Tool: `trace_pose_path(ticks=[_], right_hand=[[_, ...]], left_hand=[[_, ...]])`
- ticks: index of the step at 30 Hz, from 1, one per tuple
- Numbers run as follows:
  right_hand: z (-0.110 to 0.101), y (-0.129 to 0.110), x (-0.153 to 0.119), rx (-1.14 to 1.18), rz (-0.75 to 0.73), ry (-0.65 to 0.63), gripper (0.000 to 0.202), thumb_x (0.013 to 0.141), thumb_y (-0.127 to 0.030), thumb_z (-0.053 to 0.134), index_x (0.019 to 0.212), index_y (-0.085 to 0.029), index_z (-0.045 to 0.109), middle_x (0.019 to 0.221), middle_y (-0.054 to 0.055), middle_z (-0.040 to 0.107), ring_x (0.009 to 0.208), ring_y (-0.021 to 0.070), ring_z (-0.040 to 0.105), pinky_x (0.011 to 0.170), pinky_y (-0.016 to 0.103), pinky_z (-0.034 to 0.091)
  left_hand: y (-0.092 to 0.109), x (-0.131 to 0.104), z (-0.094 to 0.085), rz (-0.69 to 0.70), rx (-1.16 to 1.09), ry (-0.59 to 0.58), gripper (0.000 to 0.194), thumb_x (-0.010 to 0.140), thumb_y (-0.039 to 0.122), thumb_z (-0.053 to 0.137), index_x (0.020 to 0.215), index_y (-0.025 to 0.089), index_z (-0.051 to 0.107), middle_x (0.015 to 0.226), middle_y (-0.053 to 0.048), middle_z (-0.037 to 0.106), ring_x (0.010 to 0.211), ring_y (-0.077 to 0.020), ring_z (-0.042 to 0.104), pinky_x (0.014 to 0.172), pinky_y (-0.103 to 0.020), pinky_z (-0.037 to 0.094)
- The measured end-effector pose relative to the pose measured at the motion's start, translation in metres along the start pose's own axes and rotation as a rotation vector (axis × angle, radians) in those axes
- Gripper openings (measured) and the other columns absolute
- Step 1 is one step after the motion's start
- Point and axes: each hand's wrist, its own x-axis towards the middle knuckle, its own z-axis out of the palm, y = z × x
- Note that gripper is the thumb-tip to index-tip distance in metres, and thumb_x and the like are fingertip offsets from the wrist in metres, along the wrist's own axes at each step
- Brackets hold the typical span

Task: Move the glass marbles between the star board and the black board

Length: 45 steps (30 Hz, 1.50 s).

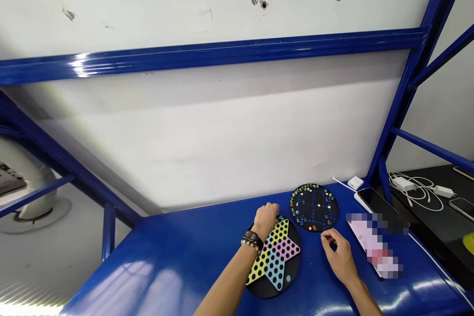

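Note:
A round black Chinese checkers board (274, 266) with a star of yellow, pink and blue points lies on the blue table. My left hand (265, 219), wearing a watch and a beaded bracelet, is over its far edge. The fingers are curled down and mostly hidden, so what they grip does not show. Beyond it to the right lies a second round black board (314, 207), with many small coloured marbles around its rim. My right hand (337, 255) is just in front of that board, thumb and forefinger pinched together; anything between them is too small to make out.
On the right of the blue table (177, 261) lie a dark phone (379, 205), a partly pixelated lit phone (374, 247) and a white case (355, 182). A blue metal frame (222, 54) crosses the white wall. White chargers (403, 183) and cables lie on a black table.

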Motion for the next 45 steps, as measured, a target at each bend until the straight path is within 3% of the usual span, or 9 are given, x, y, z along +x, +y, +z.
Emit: trace_pose_path(ticks=[13, 21, 28, 32, 35, 37, 40, 45], right_hand=[[0.004, 0.006, -0.001, -0.008, 0.001, 0.003, 0.039, 0.095, -0.054, 0.049, 0.074, -0.024, 0.065, 0.076, 0.004, 0.069, 0.07, 0.0196, 0.065, 0.068, 0.03, 0.053], [0.001, 0.003, -0.001, -0.008, 0.002, -0.024, 0.041, 0.097, -0.053, 0.046, 0.076, -0.023, 0.065, 0.077, 0.005, 0.069, 0.072, 0.0197, 0.065, 0.07, 0.03, 0.051], [0.0, 0.002, 0.0, -0.015, -0.001, -0.025, 0.037, 0.096, -0.049, 0.048, 0.075, -0.023, 0.065, 0.076, 0.003, 0.069, 0.071, 0.0188, 0.065, 0.071, 0.029, 0.05], [0.001, 0.002, 0.0, -0.017, 0.004, -0.017, 0.037, 0.095, -0.049, 0.05, 0.074, -0.023, 0.065, 0.075, 0.003, 0.069, 0.07, 0.0187, 0.065, 0.069, 0.028, 0.05], [0.001, 0.003, 0.0, -0.012, 0.006, -0.006, 0.04, 0.095, -0.052, 0.049, 0.075, -0.023, 0.066, 0.075, 0.005, 0.07, 0.07, 0.0197, 0.065, 0.07, 0.029, 0.051], [0.0, 0.004, 0.0, -0.004, 0.001, -0.003, 0.041, 0.096, -0.053, 0.048, 0.076, -0.022, 0.066, 0.076, 0.005, 0.07, 0.071, 0.0205, 0.065, 0.071, 0.03, 0.051], [0.0, 0.004, 0.0, -0.006, 0.001, -0.011, 0.041, 0.096, -0.053, 0.047, 0.077, -0.022, 0.067, 0.076, 0.006, 0.069, 0.072, 0.0204, 0.064, 0.071, 0.03, 0.05], [0.001, 0.004, -0.001, -0.012, 0.0, -0.044, 0.039, 0.097, -0.051, 0.047, 0.076, -0.023, 0.065, 0.076, 0.005, 0.069, 0.072, 0.0203, 0.064, 0.072, 0.03, 0.049]], left_hand=[[-0.003, -0.009, 0.004, 0.104, 0.062, 0.019, 0.017, 0.094, 0.021, 0.058, 0.102, 0.019, 0.072, 0.097, -0.011, 0.075, 0.093, -0.0267, 0.073, 0.08, -0.032, 0.054], [0.003, -0.005, 0.006, 0.144, 0.045, 0.008, 0.02, 0.096, 0.023, 0.054, 0.094, 0.018, 0.074, 0.102, -0.015, 0.073, 0.1, -0.0275, 0.069, 0.085, -0.036, 0.052], [-0.014, -0.014, -0.014, 0.15, -0.044, 0.071, 0.03, 0.101, 0.033, 0.046, 0.109, 0.023, 0.072, 0.108, -0.011, 0.071, 0.095, -0.0233, 0.069, 0.078, -0.03, 0.052], [0.013, -0.012, -0.021, 0.221, -0.153, 0.15, 0.036, 0.102, 0.039, 0.041, 0.124, 0.029, 0.068, 0.117, -0.008, 0.07, 0.1, -0.0219, 0.069, 0.083, -0.029, 0.051], [0.044, -0.005, -0.015, 0.291, -0.237, 0.179, 0.033, 0.101, 0.038, 0.045, 0.122, 0.032, 0.069, 0.116, -0.004, 0.073, 0.104, -0.0224, 0.069, 0.086, -0.03, 0.052], [0.055, 0.0, -0.01, 0.293, -0.249, 0.18, 0.03, 0.099, 0.037, 0.05, 0.122, 0.034, 0.069, 0.118, -0.002, 0.073, 0.106, -0.0223, 0.069, 0.087, -0.029, 0.052], [0.041, 0.001, -0.007, 0.237, -0.26, 0.194, 0.032, 0.1, 0.031, 0.047, 0.125, 0.032, 0.068, 0.124, -0.002, 0.072, 0.11, -0.0206, 0.068, 0.089, -0.027, 0.052], [-0.021, -0.007, -0.005, 0.061, -0.235, 0.18, 0.037, 0.099, 0.016, 0.04, 0.117, 0.021, 0.072, 0.122, -0.008, 0.073, 0.107, -0.0204, 0.07, 0.086, -0.027, 0.053]])
